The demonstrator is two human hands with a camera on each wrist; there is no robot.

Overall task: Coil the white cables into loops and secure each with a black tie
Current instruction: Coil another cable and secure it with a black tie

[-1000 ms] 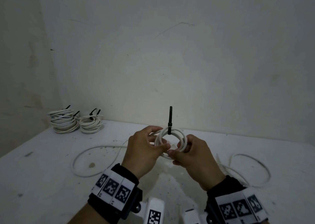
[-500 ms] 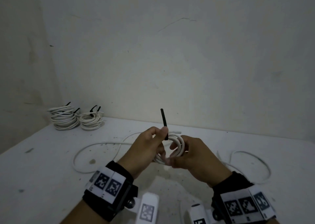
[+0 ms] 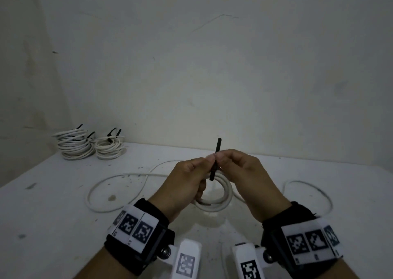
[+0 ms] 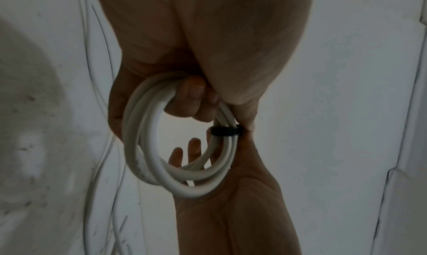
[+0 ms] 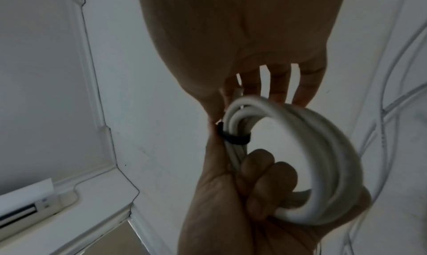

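A small coil of white cable (image 3: pixel 221 195) hangs between my hands above the table. A black tie (image 3: pixel 215 161) is wrapped round its top, and its free end stands up above my fingertips. My left hand (image 3: pixel 204 166) has its fingers curled through the coil (image 5: pixel 312 149), thumb and forefinger up at the tie. My right hand (image 3: pixel 225 159) pinches the tie from the other side, its other fingers (image 5: pixel 277 87) straight. In the wrist views the tie is a tight black band (image 4: pixel 225 131) round the strands (image 4: pixel 148 131).
Two stacks of tied white coils (image 3: pixel 74 147) (image 3: pixel 109 149) stand at the back left by the wall. Loose white cable (image 3: pixel 119 176) loops over the white table (image 3: pixel 53 215) on the left, and another loose cable loop (image 3: pixel 308 185) on the right.
The coil stood upright between my hands; now it hangs lower beneath them. My right hand has come up to pinch the tie, whose free end now leans slightly right.
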